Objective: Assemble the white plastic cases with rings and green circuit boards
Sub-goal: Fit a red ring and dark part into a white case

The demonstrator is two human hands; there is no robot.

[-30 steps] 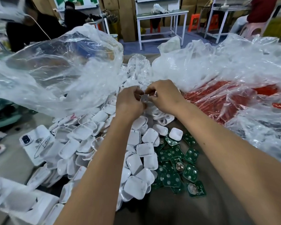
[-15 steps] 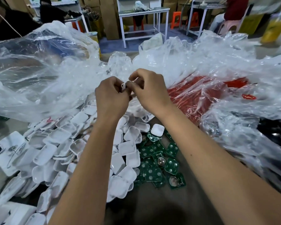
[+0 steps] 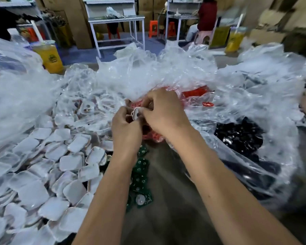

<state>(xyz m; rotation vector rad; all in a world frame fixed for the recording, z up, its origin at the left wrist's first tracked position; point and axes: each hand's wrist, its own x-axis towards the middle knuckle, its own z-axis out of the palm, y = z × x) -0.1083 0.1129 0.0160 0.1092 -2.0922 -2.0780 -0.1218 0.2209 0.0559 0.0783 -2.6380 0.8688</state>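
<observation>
My left hand and right hand pinch one white case between them, lifted off the surface to fit its parts.

Crumpled clear plastic bags lay heaped across the far half of the brown surface. A clear plastic bag of black parts sat at the right. A plastic cup of yellow drink with a straw stood far left, and a second such yellow drink cup stood far right, blurred. Beyond them, on the floor, stood a white metal-framed workbench with orange plastic stools near it. A seated person in a dark red top was on a pink plastic chair at another bench. Brown cardboard boxes were stacked along the far wall.
</observation>
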